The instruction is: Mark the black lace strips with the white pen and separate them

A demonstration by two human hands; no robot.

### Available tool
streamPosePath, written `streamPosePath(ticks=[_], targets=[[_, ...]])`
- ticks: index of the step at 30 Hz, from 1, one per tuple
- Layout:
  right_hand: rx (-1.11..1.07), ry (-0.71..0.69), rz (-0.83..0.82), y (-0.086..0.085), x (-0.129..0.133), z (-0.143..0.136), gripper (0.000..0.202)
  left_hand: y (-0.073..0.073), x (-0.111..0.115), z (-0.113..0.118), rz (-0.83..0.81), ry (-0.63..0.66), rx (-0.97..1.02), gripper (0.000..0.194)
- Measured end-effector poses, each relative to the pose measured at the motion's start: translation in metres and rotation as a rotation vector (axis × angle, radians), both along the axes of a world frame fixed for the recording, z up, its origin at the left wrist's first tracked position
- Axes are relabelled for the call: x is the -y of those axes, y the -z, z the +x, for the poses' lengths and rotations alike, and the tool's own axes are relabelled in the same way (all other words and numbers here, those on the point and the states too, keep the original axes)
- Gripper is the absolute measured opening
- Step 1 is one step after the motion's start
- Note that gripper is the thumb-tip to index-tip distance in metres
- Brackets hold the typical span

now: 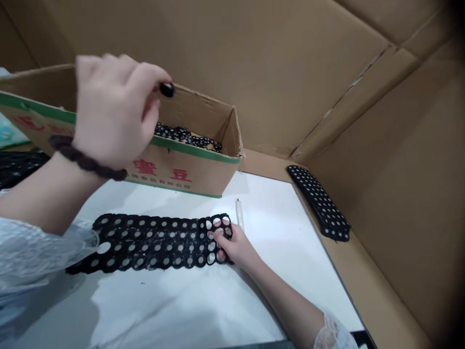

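A black strip with rows of round holes [156, 248] lies lengthwise across the white tabletop. My right hand [236, 245] is closed on its right end, thumb on top, and the holes there look wider and whiter. My left hand [114, 106], slightly blurred and wearing a dark braided band [87, 162] at the wrist, is raised in front of the cardboard box [196, 172]. At its curled fingertips is a small, rounded, shiny black piece [167, 89], whose kind I cannot make out. My left sleeve hangs over the strip's left end.
Inside the box lie black pieces with holes [189, 137]. A white pen-like stick [239, 213] lies beyond my right hand. At the right, a thick black perforated bundle [319, 203] rests by the cardboard wall [399, 194]. Dark material [18, 167] sits at far left.
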State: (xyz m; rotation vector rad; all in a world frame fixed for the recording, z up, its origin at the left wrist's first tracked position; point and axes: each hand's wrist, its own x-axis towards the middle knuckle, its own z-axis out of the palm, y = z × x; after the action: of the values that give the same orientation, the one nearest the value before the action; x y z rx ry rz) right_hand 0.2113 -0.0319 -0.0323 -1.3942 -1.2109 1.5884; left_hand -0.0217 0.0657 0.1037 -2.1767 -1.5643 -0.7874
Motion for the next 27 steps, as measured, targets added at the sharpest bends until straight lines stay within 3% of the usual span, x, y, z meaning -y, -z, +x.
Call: streamPosePath(ticks=[3, 6, 8, 10, 12, 14, 17, 21, 27], targets=[[-0.007, -0.001, -0.010, 0.001, 0.000, 0.000, 0.025, -0.007, 0.003, 0.019, 0.130, -0.011, -0.050, 0.036], [0.023, -0.004, -0.001, 0.002, 0.000, 0.001, 0.027, 0.011, 0.022, 0.028, 0.146, 0.158, -0.049, 0.028], [0.055, -0.017, 0.049, 0.001, 0.000, 0.002, 0.029, 0.026, 0.033, 0.030, -0.046, 0.365, -0.109, 0.022], [0.060, -0.051, 0.093, 0.000, 0.000, 0.004, 0.030, 0.038, 0.038, 0.033, -0.366, 0.552, -0.180, 0.022], [0.028, -0.085, 0.080, -0.002, 0.000, 0.004, 0.029, 0.046, 0.038, 0.036, -0.664, 0.660, -0.226, 0.024], [-0.029, -0.100, 0.038, -0.003, 0.001, 0.004, 0.027, 0.053, 0.037, 0.041, -0.836, 0.678, -0.249, 0.025], [-0.113, -0.118, 0.017, -0.004, 0.004, 0.003, 0.026, 0.064, 0.037, 0.047, -0.923, 0.641, -0.292, 0.031], [-0.166, -0.134, 0.022, -0.001, 0.005, 0.003, 0.029, 0.080, 0.041, 0.053, -0.920, 0.627, -0.344, 0.041], [-0.200, -0.083, -0.040, -0.003, 0.003, 0.003, 0.030, 0.089, 0.040, 0.055, -0.936, 0.596, -0.310, 0.030]])
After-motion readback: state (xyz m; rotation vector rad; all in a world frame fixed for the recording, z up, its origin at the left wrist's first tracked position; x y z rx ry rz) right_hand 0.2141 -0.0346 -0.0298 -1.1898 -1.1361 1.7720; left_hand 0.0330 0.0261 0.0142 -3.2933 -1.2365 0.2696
